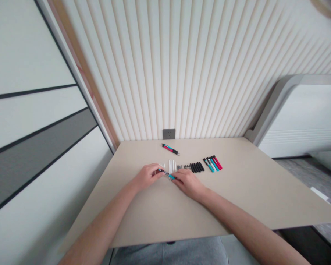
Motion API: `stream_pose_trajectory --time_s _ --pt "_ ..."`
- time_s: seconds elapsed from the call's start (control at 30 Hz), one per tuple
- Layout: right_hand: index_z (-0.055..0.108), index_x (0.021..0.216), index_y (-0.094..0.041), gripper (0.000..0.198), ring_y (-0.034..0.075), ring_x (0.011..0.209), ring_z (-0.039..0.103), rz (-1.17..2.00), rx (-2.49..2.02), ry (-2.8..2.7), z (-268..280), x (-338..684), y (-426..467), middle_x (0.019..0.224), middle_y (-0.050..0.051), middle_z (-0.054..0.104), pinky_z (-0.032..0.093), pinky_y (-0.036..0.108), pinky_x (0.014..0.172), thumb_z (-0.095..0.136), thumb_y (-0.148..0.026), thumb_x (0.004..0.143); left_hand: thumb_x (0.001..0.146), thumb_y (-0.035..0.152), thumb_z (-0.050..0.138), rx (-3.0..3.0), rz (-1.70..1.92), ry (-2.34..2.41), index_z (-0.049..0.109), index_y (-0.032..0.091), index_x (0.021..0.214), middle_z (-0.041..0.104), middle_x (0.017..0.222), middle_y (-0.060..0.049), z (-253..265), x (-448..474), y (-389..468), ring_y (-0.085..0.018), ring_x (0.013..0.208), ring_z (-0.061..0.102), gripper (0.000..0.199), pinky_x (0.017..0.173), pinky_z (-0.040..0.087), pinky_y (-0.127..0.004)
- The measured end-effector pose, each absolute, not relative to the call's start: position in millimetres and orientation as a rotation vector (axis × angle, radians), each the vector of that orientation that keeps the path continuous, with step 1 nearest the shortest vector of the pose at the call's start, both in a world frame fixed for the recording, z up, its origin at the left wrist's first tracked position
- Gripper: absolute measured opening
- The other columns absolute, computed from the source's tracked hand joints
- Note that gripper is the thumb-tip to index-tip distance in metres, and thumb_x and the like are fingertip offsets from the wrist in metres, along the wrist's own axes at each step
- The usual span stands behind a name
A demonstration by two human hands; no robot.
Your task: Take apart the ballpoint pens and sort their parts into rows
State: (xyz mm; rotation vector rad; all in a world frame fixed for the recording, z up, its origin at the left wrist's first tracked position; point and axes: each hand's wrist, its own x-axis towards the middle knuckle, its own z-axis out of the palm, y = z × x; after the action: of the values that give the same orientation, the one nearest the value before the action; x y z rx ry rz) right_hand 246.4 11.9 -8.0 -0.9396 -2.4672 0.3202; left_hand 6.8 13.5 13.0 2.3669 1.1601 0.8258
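Note:
Over the middle of the table, my left hand (147,176) is closed on a slim dark pen part (163,171). My right hand (189,183) pinches a blue pen barrel (171,177), held in line with the dark part; whether the two pieces are joined is too small to tell. Just behind the fingers lie several thin white refill tubes (171,165) side by side. Small grey metallic pieces (187,166), probably springs or tips, sit beyond my right hand. Next to them is a row of several black grips (197,167).
Several pen barrels (213,163) in blue, white and red lie to the right of the black grips. Further back, blue and red pens (170,149) with black ends rest on the beige table (237,195). A ribbed wall with a socket (169,134) borders the far edge.

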Motion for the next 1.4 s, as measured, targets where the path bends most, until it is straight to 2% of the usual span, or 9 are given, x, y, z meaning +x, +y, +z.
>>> stream_pose_trajectory --time_s 0.4,0.57,0.7,0.93,1.2,1.4 --pt "0.07 0.105 -0.022 0.022 0.015 0.08 0.061 0.64 -0.917 -2.145 2.8 255.6 12.5 0.088 0.005 0.067 0.047 0.026 0.075 0.053 -0.028 0.093 0.092 0.036 0.051 2.25 0.927 1.216 0.064 0.016 0.096 0.063 0.08 -0.002 16.0 8.8 12.3 -0.011 0.065 0.054 0.024 0.059 0.043 -0.02" --pt "0.071 0.102 -0.021 0.022 0.016 0.073 0.059 0.751 -0.937 -1.915 1.2 257.6 16.0 0.086 0.006 0.067 0.045 0.026 0.065 0.059 -0.034 0.089 0.094 0.037 0.049 2.273 0.842 1.22 0.064 0.017 0.099 0.063 0.081 -0.002 14.4 7.7 13.6 -0.011 0.064 0.053 0.025 0.059 0.042 -0.021" --pt "0.072 0.1 -0.02 0.024 0.015 0.07 0.056 0.846 -0.928 -1.826 1.8 258.2 17.4 0.084 0.005 0.066 0.044 0.027 0.063 0.061 -0.037 0.087 0.094 0.033 0.048 2.345 0.752 1.19 0.064 0.018 0.102 0.064 0.083 -0.002 12.8 7.1 15.2 -0.012 0.067 0.055 0.024 0.063 0.042 -0.023" --pt "0.072 0.1 -0.019 0.028 0.015 0.069 0.053 0.961 -0.952 -1.78 -2.4 258.2 20.6 0.085 0.005 0.066 0.043 0.027 0.063 0.06 -0.039 0.085 0.095 0.031 0.047 2.342 0.78 1.163 0.064 0.018 0.104 0.066 0.088 -0.004 11.8 3.5 18.0 -0.015 0.079 0.06 0.023 0.073 0.044 -0.025" --pt "0.073 0.1 -0.018 0.026 0.013 0.066 0.051 1.026 -0.992 -1.926 -4.6 254.6 16.0 0.078 0.002 0.067 0.039 0.024 0.06 0.058 -0.033 0.085 0.093 0.035 0.052 2.346 0.903 1.171 0.066 0.018 0.098 0.063 0.079 -0.002 10.1 -1.1 16.8 -0.011 0.066 0.054 0.022 0.062 0.041 -0.021" --pt "0.073 0.101 -0.018 0.028 0.012 0.064 0.049 1.154 -1.018 -1.961 -9.0 253.1 14.2 0.077 0.001 0.066 0.038 0.023 0.059 0.059 -0.035 0.084 0.091 0.037 0.055 2.344 0.964 1.101 0.067 0.016 0.09 0.062 0.073 -0.001 10.9 0.4 14.8 -0.012 0.065 0.055 0.023 0.062 0.041 -0.021"
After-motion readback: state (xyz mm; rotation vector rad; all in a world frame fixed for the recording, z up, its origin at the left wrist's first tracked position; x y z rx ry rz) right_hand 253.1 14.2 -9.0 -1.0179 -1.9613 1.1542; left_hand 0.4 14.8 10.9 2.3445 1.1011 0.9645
